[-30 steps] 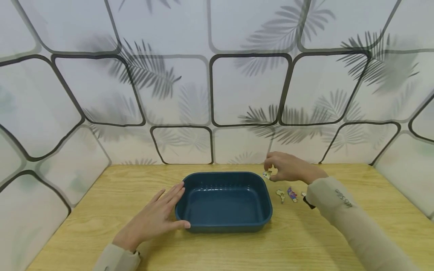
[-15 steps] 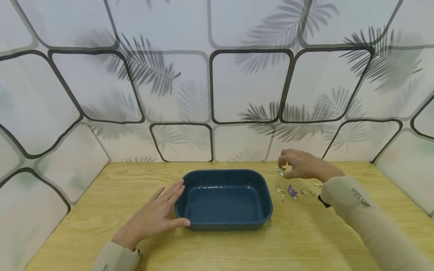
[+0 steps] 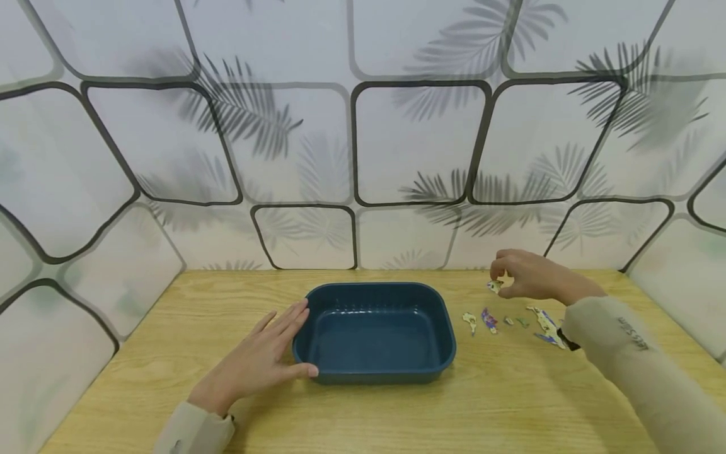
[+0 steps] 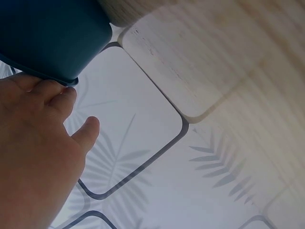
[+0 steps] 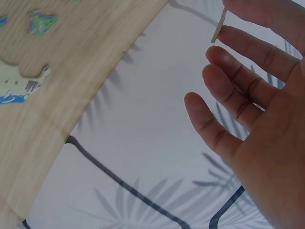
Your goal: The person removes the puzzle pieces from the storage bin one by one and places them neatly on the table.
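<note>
A dark blue rectangular tray [image 3: 374,378] sits on the wooden table, its inside bare. My left hand [image 3: 258,359] rests on its left rim with fingers extended and thumb near the front corner; in the left wrist view, the fingertips touch the tray's wall [image 4: 57,43]. To the right and behind the tray, my right hand [image 3: 527,275] pinches a small flat puzzle piece [image 3: 495,286] between thumb and fingers, above the table. The right wrist view shows that thin piece [image 5: 219,27] edge-on, the other fingers loosely bent.
Several irregular flat pieces lie right of the tray: a pale one [image 3: 469,322], a purple one [image 3: 489,321], a tiny one [image 3: 508,321], a green one [image 3: 522,322] and a larger pale-and-blue one [image 3: 546,325] by the right sleeve. A leaf-patterned backdrop [image 3: 408,239] borders the table.
My right hand has moved rightward, away from the tray, still pinching the puzzle piece. More pieces on the table have come into sight from behind the sleeve. My left hand stays on the rim.
</note>
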Tool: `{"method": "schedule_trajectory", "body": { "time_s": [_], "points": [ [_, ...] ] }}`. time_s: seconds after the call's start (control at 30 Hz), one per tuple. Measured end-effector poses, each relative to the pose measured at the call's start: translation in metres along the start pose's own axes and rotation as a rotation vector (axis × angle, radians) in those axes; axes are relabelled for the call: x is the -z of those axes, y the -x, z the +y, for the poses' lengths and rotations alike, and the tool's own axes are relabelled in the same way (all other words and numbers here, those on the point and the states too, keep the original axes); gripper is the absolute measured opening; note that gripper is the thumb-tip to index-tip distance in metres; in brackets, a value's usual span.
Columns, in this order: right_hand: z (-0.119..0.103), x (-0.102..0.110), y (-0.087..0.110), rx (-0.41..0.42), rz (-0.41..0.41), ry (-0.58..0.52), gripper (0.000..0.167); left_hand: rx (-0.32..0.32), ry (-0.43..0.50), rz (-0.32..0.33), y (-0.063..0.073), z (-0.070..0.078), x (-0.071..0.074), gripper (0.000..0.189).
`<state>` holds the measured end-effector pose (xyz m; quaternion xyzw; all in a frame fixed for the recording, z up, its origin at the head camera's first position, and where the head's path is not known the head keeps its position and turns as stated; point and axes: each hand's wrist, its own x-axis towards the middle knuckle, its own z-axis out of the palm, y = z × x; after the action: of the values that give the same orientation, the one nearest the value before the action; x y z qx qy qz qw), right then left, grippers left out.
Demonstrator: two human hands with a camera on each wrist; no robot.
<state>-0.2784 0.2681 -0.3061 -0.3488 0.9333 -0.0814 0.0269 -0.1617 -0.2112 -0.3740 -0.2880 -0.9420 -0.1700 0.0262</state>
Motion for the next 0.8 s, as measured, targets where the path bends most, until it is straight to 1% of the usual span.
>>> {"method": "schedule_trajectory", "body": {
  "time_s": [0.1, 0.27, 0.47, 0.6, 0.7, 0.8],
  "points": [
    [0.006, -0.001, 0.005, -0.016, -0.005, -0.006, 0.017, 0.001, -0.006, -0.002, 0.000, 0.000, 0.001, 0.100],
    [0.019, -0.004, 0.013, -0.017, 0.007, -0.002, 0.018, 0.001, -0.011, -0.002, -0.001, -0.001, 0.001, 0.100],
    [0.037, -0.008, 0.028, -0.045, 0.016, -0.007, 0.018, 0.001, -0.013, 0.007, 0.000, -0.001, 0.000, 0.101],
    [0.050, -0.013, 0.037, -0.049, 0.029, -0.008, 0.016, 0.004, -0.025, 0.010, 0.001, -0.001, 0.000, 0.101],
    [0.057, -0.015, 0.045, -0.080, 0.029, -0.022, 0.015, 0.007, -0.025, 0.006, 0.000, -0.001, 0.000, 0.101],
    [0.063, -0.017, 0.053, -0.128, 0.016, -0.034, 0.016, 0.008, -0.020, -0.003, -0.001, -0.001, 0.000, 0.101]
  ]
}}
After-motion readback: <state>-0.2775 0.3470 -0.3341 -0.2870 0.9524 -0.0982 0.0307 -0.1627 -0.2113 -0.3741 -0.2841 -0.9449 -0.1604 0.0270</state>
